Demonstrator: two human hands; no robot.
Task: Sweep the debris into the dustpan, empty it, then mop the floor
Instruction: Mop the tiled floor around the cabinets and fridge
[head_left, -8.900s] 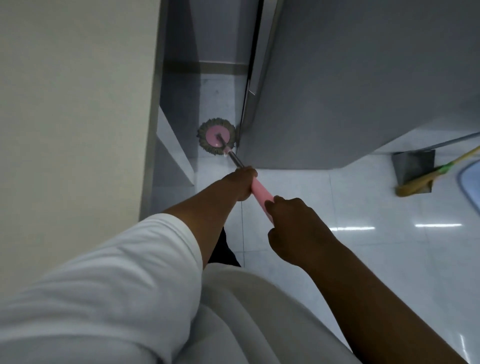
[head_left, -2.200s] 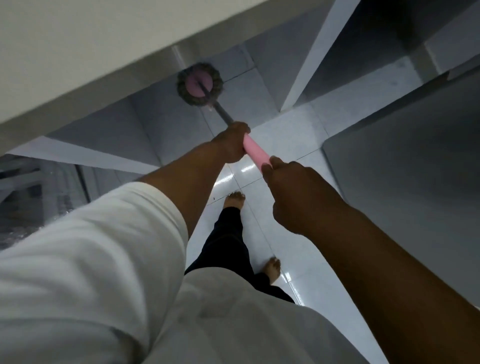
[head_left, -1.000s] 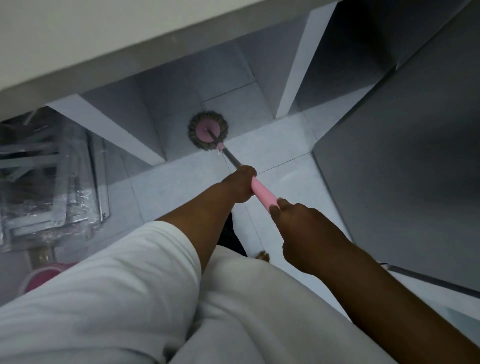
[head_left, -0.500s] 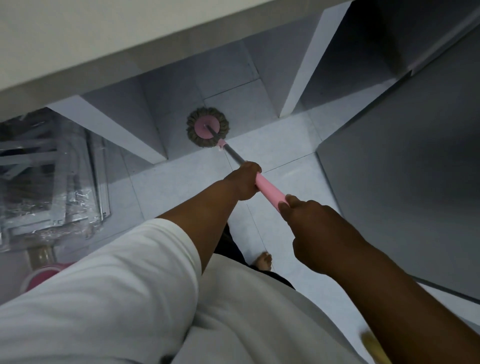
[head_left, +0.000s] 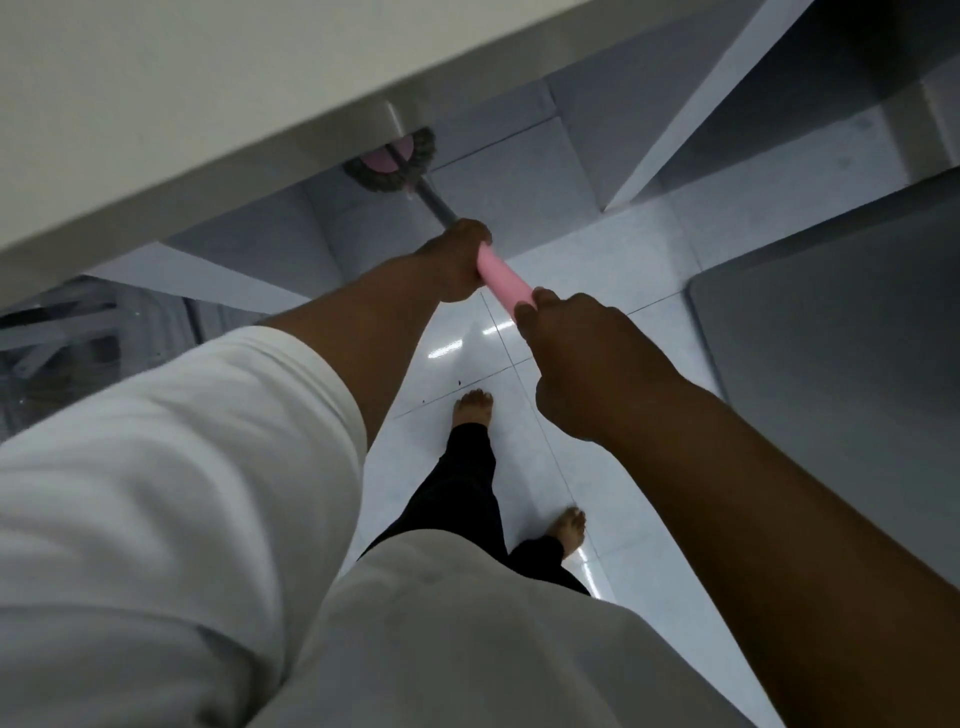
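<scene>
On the tiled floor (head_left: 571, 249), the mop (head_left: 434, 202) points forward-left, head (head_left: 385, 175) under counter (head_left: 208, 104).

Up top, a broad off-white flat surface (head_left: 182, 104) cuts diagonally across the left of the view, its rounded corner poking out near the middle. Under it on the left, a pale grey upright support panel (head_left: 208, 270) runs back into shadow. Just beside that, at the far left, a bundle of grey metal frames wrapped in clear plastic (head_left: 78, 353), blurred and dim. Across to the upper right, a second pale grey upright panel (head_left: 691, 109) slants down. Filling the right side, well apart from the bundle, a large dark grey flat-fronted cabinet (head_left: 831, 389) with a rounded corner.
</scene>
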